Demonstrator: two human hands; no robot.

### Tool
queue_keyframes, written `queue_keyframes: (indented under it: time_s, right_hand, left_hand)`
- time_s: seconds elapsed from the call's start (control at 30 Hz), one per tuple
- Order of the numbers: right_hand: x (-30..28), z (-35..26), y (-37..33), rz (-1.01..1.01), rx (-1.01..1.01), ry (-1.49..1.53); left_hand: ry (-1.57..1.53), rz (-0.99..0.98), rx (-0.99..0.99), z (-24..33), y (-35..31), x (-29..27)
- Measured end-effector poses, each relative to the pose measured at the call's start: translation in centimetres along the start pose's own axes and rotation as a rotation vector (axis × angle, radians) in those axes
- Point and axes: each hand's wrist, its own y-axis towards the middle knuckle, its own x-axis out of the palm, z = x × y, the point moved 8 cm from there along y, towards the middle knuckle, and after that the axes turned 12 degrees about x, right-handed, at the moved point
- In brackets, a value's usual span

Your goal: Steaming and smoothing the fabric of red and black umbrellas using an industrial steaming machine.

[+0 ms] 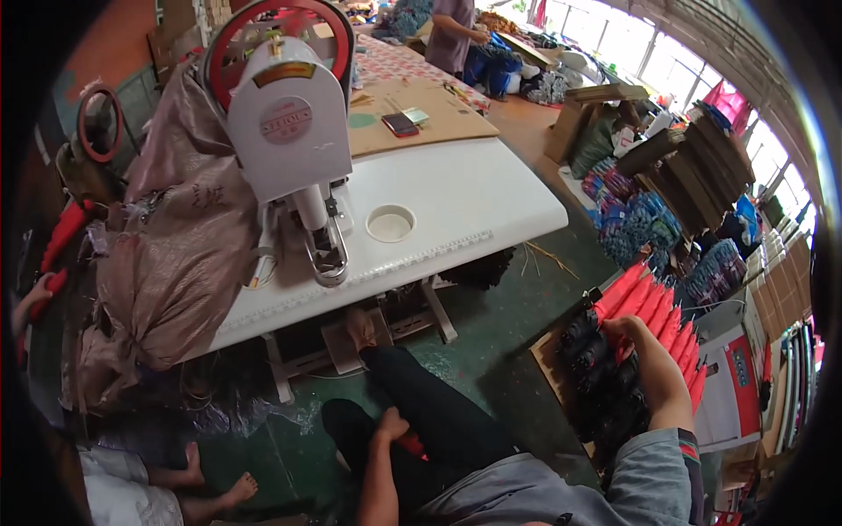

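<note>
At the right, red folded umbrellas [668,331] lie side by side in a row, their dark ends [589,355] bunched together over a cardboard piece. My right hand [624,330] reaches into this row and is closed around part of one umbrella; its fingertips are partly hidden. My left hand [394,424] rests closed over my lap. A bit of red material [412,446] shows just beneath it, and what the fingers hold is hidden. In front of me stands a white sewing machine [294,123] with a red handwheel, on a white table [456,197].
A brown woven sack [180,228] drapes over the table's left side. A phone [401,124] lies on cardboard farther back. One person's hand [39,294] holds something red at the far left; another person [452,35] stands behind the table. Cardboard stacks [702,167] and bundles fill the right.
</note>
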Motion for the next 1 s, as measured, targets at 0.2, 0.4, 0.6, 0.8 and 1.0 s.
queue_keyframes:
  time_s: [0.2, 0.4, 0.6, 0.8, 1.0]
  right_hand:
    - [2.4, -1.9, -3.8, -0.025, -0.045, 0.037]
    - [1.6, -2.9, 1.6, 0.077, -0.222, 0.060]
    - [-1.8, 2.3, 3.1, 0.530, -0.301, 0.208]
    - [3.9, 3.1, -9.2, -0.662, -0.720, 1.318]
    - [3.7, 8.2, -13.7, -0.036, -0.901, 1.388]
  left_hand:
    - [-0.051, 0.189, -0.063, 6.8, -4.5, -5.9]
    - [-0.050, 0.220, -0.012, 6.8, -4.5, -5.9]
    - [-0.078, 0.217, 0.045, 9.1, -3.5, -5.1]
    - [0.015, 0.237, 0.038, 8.8, -5.0, -7.2]
    - [-0.089, 0.536, 0.151, 11.7, -6.0, -8.6]
